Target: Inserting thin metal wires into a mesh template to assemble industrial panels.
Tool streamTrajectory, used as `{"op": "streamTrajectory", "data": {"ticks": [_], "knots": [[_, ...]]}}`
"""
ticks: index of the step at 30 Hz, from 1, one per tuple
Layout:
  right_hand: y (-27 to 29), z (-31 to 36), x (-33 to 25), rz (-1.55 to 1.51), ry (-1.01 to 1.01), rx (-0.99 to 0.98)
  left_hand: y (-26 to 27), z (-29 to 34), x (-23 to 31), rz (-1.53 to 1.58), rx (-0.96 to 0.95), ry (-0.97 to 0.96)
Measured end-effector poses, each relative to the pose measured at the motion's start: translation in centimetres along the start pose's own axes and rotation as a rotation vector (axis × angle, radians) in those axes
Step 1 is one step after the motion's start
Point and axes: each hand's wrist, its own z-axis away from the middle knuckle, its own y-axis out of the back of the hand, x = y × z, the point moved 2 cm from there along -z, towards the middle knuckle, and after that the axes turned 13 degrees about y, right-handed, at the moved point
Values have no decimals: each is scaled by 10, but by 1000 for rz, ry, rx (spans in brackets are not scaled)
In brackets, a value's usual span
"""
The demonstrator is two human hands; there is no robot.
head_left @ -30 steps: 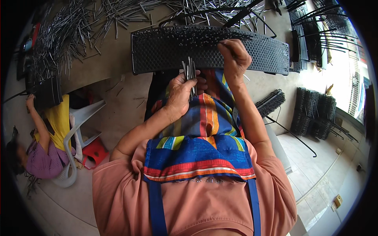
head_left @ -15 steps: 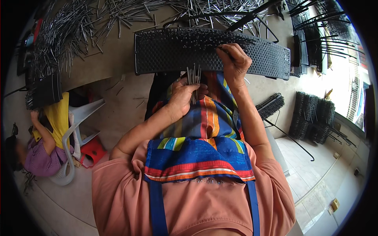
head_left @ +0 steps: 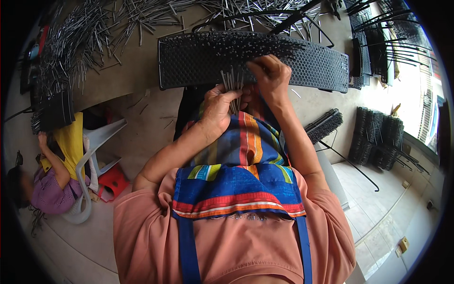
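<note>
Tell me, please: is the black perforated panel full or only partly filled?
Partly filled: on the panel, dark pieces crowd the upper middle; holes toward its right end look empty.

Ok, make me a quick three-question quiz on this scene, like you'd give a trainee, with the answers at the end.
1. Which of the wearer's hands grips a bunch of rods?

2. True or false: in this view, the right hand overlaps the holed panel.

3. Pick one. The chair at the left of the picture is:
A) green
B) white
C) orange

Key:
1. The left hand.
2. True.
3. B.
</note>
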Motion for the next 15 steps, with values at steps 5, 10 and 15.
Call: {"op": "streamTrajectory", "data": {"ticks": [5, 10, 15], "knots": [[5, 21, 4, -703, -638, -231, -11, 4, -1, -69, -101, 113], [20, 22, 10, -670, -582, 122, -1, 3, -4, 4, 17, 104], [32, 2, 22, -375, 1, 492, -1, 6, -13, -69, 86, 91]]}}
